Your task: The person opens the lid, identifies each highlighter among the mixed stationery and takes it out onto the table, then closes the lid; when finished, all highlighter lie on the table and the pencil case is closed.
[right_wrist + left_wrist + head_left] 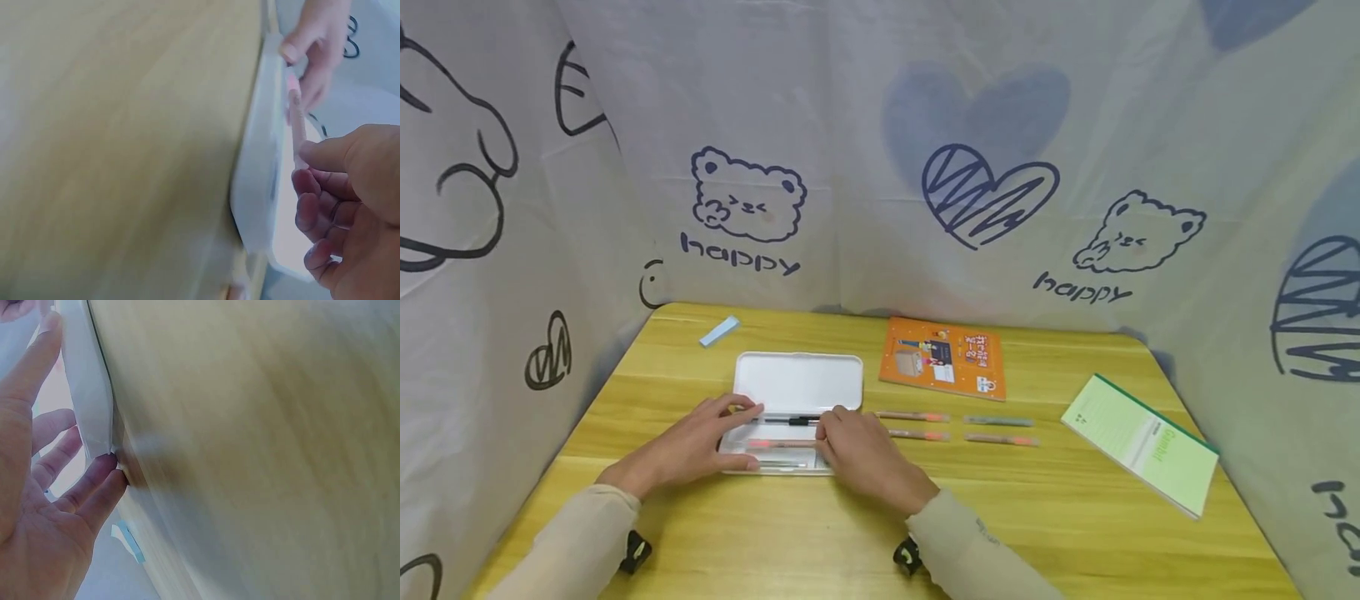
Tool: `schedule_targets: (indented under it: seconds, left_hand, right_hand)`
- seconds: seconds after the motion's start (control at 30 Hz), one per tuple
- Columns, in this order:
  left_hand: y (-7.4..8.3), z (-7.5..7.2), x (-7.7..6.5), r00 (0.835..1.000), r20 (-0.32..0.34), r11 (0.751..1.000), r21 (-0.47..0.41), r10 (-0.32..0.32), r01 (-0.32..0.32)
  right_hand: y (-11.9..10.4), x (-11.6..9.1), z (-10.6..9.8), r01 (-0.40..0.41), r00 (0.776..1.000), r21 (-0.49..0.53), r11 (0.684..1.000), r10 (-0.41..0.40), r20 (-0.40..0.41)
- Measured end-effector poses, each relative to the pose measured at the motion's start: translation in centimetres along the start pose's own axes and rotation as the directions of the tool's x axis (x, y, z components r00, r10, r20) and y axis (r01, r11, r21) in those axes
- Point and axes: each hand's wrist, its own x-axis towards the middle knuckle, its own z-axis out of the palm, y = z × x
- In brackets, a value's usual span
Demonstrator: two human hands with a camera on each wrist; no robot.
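Around the yellow wood-grain tabletop [790, 537] now: a small pale-blue strip [719, 331] sits far left, an orange printed booklet [940, 358] lies at the back near the white drawn-on cloth [850, 100], and a pale-green notepad [1142, 446] slants at your right. Right of the white rectangular case [798, 382] lie two slim brown pens with pinkish ends [917, 435], then a slim grey-green pen [997, 422] and another slim brown pen [1000, 439]. The case has its lid back, and a black-capped pen [801, 421] runs along the hinge side of its tray.

Your own hands cover both ends of that tray. Here's your left grip [700, 442], spread wide across the left end, thumb at the near rim, forefinger by the hinge, lightly clasping the case. And your right grip [865, 450] comes in from the right, knuckles up, closed to a pinch on one end of a slim pink-capped pen [782, 444]; that pen points left over the tray, and you can't tell whether it touches the bottom. Both forearms angle inward, sleeves clear of the case.
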Motion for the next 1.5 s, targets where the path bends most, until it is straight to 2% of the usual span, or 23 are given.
schedule_targets:
  seconds: [0.27, 0.47, 0.7, 0.83, 0.97, 1.5]
  left_hand:
    - [-0.2, -0.1, 0.1, 1.000, 0.000, 1.000, 0.005, 0.011, -0.011]
    - [-0.2, -0.3, 0.0, 1.000, -0.003, 1.000, 0.007, 0.001, -0.001]
    - [0.0, -0.4, -0.2, 1.000, -0.002, 1.000, 0.004, 0.003, -0.003]
    - [0.1, -0.4, -0.2, 1.000, -0.008, 1.000, 0.008, 0.010, -0.010]
    - [0.1, -0.3, -0.1, 1.000, -0.010, 1.000, 0.012, 0.016, -0.015]
    - [-0.1, 0.0, 0.0, 1.000, -0.001, 1.000, 0.001, 0.005, -0.005]
  right_hand:
    - [3.5, -2.4, -3.1, -0.091, 0.990, 0.217, 0.972, 0.112, -0.087]
    - [7.4, -5.6, -4.2, -0.133, 0.975, 0.245, 0.960, 0.170, -0.140]
    - [10.6, -9.6, -2.9, -0.163, 0.974, 0.205, 0.965, 0.190, -0.121]
    - [11.5, -11.0, -2.2, -0.199, 0.972, 0.170, 0.965, 0.216, -0.089]
    - [12.1, -11.8, -1.9, -0.200, 0.973, 0.148, 0.969, 0.213, -0.084]
    - [12.5, -12.0, -1.6, -0.220, 0.973, 0.161, 0.962, 0.227, -0.029]
